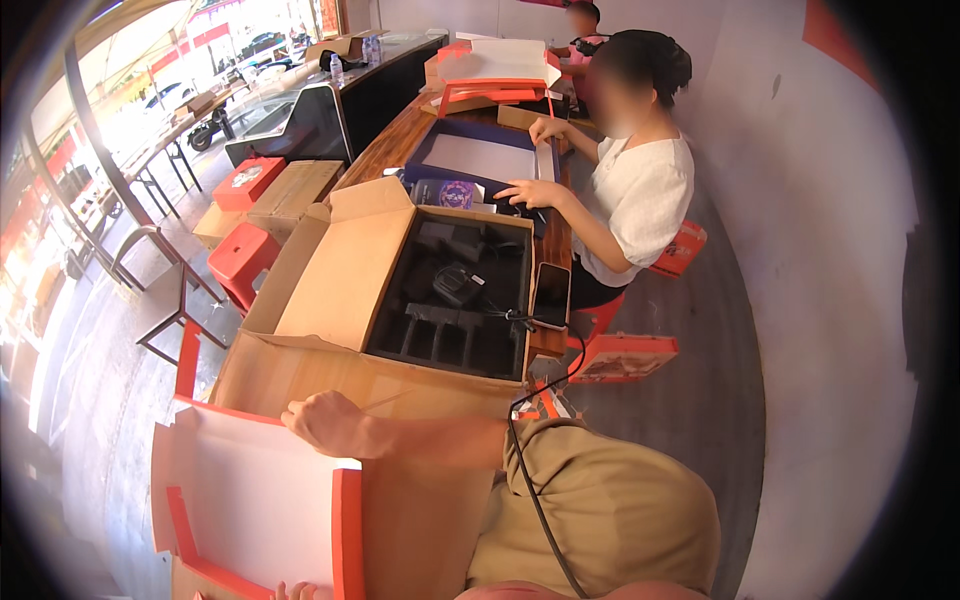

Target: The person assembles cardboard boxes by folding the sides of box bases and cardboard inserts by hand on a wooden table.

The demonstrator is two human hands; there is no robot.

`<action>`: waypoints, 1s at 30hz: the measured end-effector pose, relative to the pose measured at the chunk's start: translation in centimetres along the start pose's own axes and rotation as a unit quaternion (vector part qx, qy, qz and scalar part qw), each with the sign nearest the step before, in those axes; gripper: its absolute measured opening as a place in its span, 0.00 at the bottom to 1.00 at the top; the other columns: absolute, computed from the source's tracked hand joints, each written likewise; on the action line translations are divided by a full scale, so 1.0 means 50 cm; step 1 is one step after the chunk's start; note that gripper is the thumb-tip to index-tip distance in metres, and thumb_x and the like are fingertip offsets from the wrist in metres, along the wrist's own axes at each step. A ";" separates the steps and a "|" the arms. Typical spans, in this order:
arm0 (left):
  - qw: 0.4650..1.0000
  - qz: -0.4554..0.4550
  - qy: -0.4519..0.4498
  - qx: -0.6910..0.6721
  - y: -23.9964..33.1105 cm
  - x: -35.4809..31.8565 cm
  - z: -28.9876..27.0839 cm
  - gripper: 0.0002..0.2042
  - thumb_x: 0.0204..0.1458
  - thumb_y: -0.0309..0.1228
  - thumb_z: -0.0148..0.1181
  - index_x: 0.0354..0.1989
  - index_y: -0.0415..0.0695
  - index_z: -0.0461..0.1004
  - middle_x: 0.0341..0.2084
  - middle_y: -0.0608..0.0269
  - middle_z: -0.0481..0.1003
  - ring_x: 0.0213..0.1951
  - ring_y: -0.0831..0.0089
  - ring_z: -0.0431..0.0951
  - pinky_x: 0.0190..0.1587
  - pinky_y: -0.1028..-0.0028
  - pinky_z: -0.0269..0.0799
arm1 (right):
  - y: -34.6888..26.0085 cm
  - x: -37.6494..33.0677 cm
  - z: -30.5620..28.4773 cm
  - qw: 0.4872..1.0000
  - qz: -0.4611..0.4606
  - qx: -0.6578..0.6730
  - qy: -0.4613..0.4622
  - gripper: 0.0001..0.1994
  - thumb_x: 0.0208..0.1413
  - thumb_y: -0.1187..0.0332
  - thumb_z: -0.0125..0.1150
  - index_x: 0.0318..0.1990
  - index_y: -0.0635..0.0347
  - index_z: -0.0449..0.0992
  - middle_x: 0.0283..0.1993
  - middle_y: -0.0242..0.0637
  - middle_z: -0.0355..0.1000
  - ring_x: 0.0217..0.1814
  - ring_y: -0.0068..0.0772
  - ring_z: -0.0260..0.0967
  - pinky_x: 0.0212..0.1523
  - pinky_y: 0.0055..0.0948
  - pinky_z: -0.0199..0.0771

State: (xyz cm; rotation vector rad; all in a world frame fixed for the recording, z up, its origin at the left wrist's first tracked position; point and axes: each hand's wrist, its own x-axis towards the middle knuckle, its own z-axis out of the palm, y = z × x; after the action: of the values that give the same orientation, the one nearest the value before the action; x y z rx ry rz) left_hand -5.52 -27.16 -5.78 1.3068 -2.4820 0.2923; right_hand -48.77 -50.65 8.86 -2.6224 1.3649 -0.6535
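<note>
A person's hands hold a flat white-and-orange box blank [255,490] at the tabletop's [300,375] near edge, not yet folded.
Right hand [325,420] clenched on its top edge; left hand [297,591] barely visible, grip unclear. Open foam-lined carton [330,270] sits beyond.

Open brown carton [340,265], black insert; white-orange flat box [250,490] front; phone [551,295] beside carton.
</note>
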 end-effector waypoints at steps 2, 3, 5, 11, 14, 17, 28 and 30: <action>0.999 -0.030 -0.031 -0.003 0.057 0.064 -0.066 0.20 0.41 0.37 0.73 0.42 0.38 0.80 0.45 0.49 0.78 0.57 0.46 0.73 0.67 0.46 0.61 | -0.032 0.015 -0.040 1.000 -0.005 0.005 -0.013 0.04 0.52 0.75 0.65 0.34 0.61 0.76 0.36 0.42 0.78 0.36 0.44 0.83 0.33 0.40 0.82; 0.998 -0.037 -0.042 -0.008 0.076 0.093 -0.090 0.20 0.41 0.37 0.73 0.41 0.38 0.80 0.45 0.49 0.78 0.57 0.46 0.73 0.67 0.46 0.61 | -0.036 0.015 -0.044 1.000 -0.002 -0.009 0.010 0.03 0.52 0.74 0.65 0.34 0.60 0.77 0.36 0.41 0.78 0.35 0.42 0.83 0.32 0.38 0.82; 0.997 -0.051 -0.051 -0.023 0.115 0.140 -0.124 0.20 0.40 0.38 0.73 0.41 0.38 0.80 0.44 0.49 0.78 0.57 0.47 0.73 0.67 0.46 0.61 | -0.044 0.022 -0.076 0.998 0.015 -0.044 0.034 0.03 0.53 0.73 0.65 0.35 0.59 0.78 0.36 0.39 0.78 0.36 0.42 0.84 0.32 0.38 0.82; 0.991 -0.078 -0.071 -0.084 0.208 0.267 -0.196 0.21 0.38 0.40 0.73 0.39 0.38 0.80 0.43 0.50 0.77 0.56 0.47 0.73 0.67 0.46 0.61 | 0.030 0.031 -0.195 0.987 0.073 -0.072 0.126 0.08 0.54 0.74 0.60 0.41 0.57 0.77 0.39 0.39 0.78 0.37 0.47 0.83 0.36 0.46 0.84; 0.987 -0.086 -0.088 -0.102 0.235 0.307 -0.212 0.21 0.38 0.41 0.73 0.37 0.39 0.80 0.42 0.50 0.77 0.56 0.48 0.73 0.66 0.46 0.61 | 0.073 0.054 -0.207 0.984 0.075 -0.050 0.155 0.08 0.54 0.75 0.58 0.40 0.57 0.79 0.38 0.40 0.80 0.37 0.50 0.82 0.36 0.46 0.83; 0.984 -0.048 -0.123 -0.122 0.233 0.372 -0.199 0.21 0.38 0.42 0.72 0.37 0.38 0.81 0.40 0.48 0.77 0.55 0.47 0.73 0.67 0.47 0.62 | 0.133 0.031 -0.193 0.979 0.103 -0.079 0.159 0.06 0.55 0.74 0.57 0.37 0.57 0.80 0.38 0.43 0.81 0.38 0.53 0.83 0.39 0.49 0.83; 0.989 -0.027 -0.116 -0.090 0.183 0.359 -0.164 0.24 0.47 0.53 0.70 0.38 0.41 0.82 0.40 0.54 0.77 0.52 0.55 0.75 0.63 0.52 0.65 | 0.003 -0.041 -0.135 0.959 -0.165 0.012 0.229 0.23 0.53 0.64 0.73 0.57 0.59 0.79 0.56 0.46 0.73 0.64 0.54 0.69 0.67 0.56 0.67; 0.991 -0.016 -0.103 -0.084 0.183 0.343 -0.153 0.26 0.48 0.53 0.69 0.42 0.41 0.83 0.44 0.53 0.78 0.55 0.54 0.75 0.64 0.50 0.64 | -0.043 -0.102 -0.129 0.958 -0.217 0.185 -0.024 0.27 0.60 0.51 0.71 0.60 0.61 0.79 0.60 0.49 0.76 0.66 0.52 0.71 0.68 0.51 0.69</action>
State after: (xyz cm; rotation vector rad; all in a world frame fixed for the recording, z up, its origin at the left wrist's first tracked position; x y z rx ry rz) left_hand -20.76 -32.60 7.42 1.3646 -2.5846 -0.0636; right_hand -52.43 -44.66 13.68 -2.6036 0.5734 -0.7958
